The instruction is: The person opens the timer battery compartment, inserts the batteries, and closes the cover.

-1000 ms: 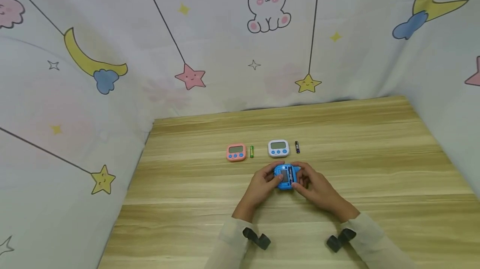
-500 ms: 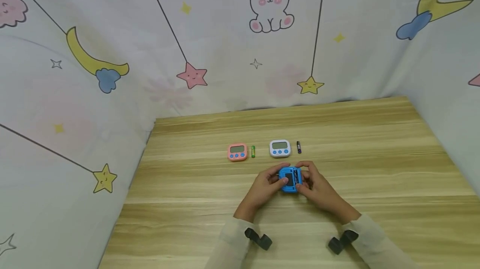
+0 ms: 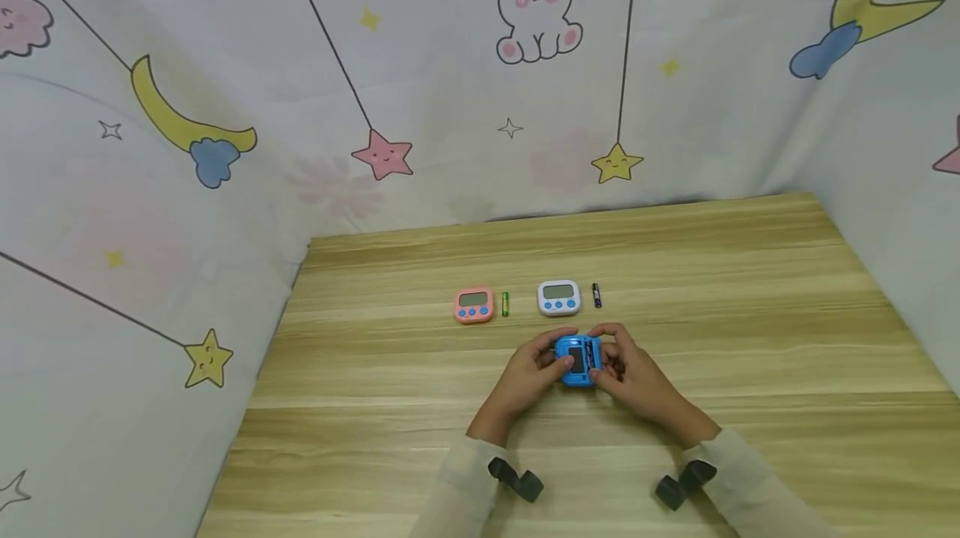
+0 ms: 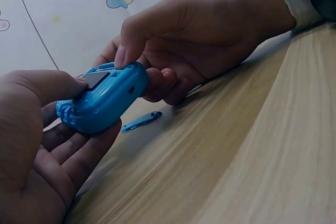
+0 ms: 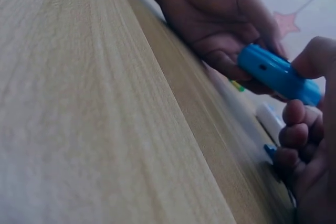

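A blue digital timer [image 3: 577, 361] is held above the table between both hands, its back facing up. Its battery slot lies uncovered, with a dark battery [image 3: 590, 354] in it. My left hand [image 3: 530, 374] grips the timer's left side, thumb on the back and fingers underneath, as the left wrist view shows [image 4: 58, 145]. At the opposite edge, my right hand [image 3: 637, 376] pinches the timer, its thumb [image 4: 128, 51] pressing near the slot. On the wood below lies a small blue battery cover [image 4: 142, 121], hidden by my right hand in the head view.
Beyond the hands lie a pink timer [image 3: 474, 306] with a green battery [image 3: 506, 304] beside it, and a white timer [image 3: 558, 298] with a dark battery [image 3: 596, 295] at its right. A patterned cloth [image 3: 450, 88] borders the wooden table [image 3: 360, 405].
The blue timer has shifted slightly right and nearer to me. My right thumb has come in onto its edge by the slot. The other timers and batteries stay in place.
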The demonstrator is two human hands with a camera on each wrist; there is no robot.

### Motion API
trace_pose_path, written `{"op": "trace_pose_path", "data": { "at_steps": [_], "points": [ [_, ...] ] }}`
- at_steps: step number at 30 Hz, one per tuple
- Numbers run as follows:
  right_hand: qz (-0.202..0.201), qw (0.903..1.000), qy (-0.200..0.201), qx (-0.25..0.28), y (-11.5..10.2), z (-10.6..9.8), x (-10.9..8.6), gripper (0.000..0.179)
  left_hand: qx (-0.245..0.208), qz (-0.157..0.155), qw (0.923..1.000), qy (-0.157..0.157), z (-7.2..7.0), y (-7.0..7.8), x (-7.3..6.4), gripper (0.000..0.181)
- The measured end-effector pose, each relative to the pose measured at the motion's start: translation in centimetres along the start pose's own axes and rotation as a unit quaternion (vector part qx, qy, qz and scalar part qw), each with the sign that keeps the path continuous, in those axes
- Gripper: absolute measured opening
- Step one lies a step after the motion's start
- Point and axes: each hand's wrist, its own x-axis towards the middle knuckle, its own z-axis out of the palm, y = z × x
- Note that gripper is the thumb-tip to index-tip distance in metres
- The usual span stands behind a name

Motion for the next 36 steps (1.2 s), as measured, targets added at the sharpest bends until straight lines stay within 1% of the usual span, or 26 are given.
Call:
{"op": "trace_pose_path", "data": {
  "at_steps": [2,7,9,21,28,31,34,36],
  "points": [
    [-0.003,1.0000,0.003,-0.006,0.1,0.0,0.0,0.048,-0.002,-0.005,1.0000,0.002,0.0,0.2,0.0,0.042],
    [-0.014,0.9997,0.010,-0.018,0.0,0.2,0.0,0.047,-0.008,-0.005,0.9999,0.005,0.2,2.2,-0.6,0.042],
    [-0.019,0.9994,0.012,-0.025,0.1,0.2,0.0,0.047,-0.009,-0.001,0.9999,0.006,0.3,2.7,-0.8,0.042],
    [-0.046,0.9977,0.012,-0.048,0.3,0.2,-0.1,0.047,-0.004,0.003,0.9998,0.018,0.3,2.9,-0.9,0.040],
    [-0.067,0.9949,0.023,-0.072,3.8,0.5,-0.1,0.053,-0.001,0.006,0.9997,0.025,0.4,2.9,-1.1,0.040],
    [-0.076,0.9939,0.028,-0.075,4.7,0.2,-0.1,0.051,0.002,0.008,0.9995,0.031,0.5,3.0,-1.2,0.040],
    [-0.089,0.9913,0.051,-0.083,5.2,-0.2,0.0,0.050,0.007,0.013,0.9990,0.042,0.5,3.0,-1.1,0.039],
    [-0.096,0.9874,0.074,-0.102,5.4,-0.6,0.1,0.050,0.010,0.014,0.9986,0.050,0.3,2.8,-1.0,0.040]
  ]
}}
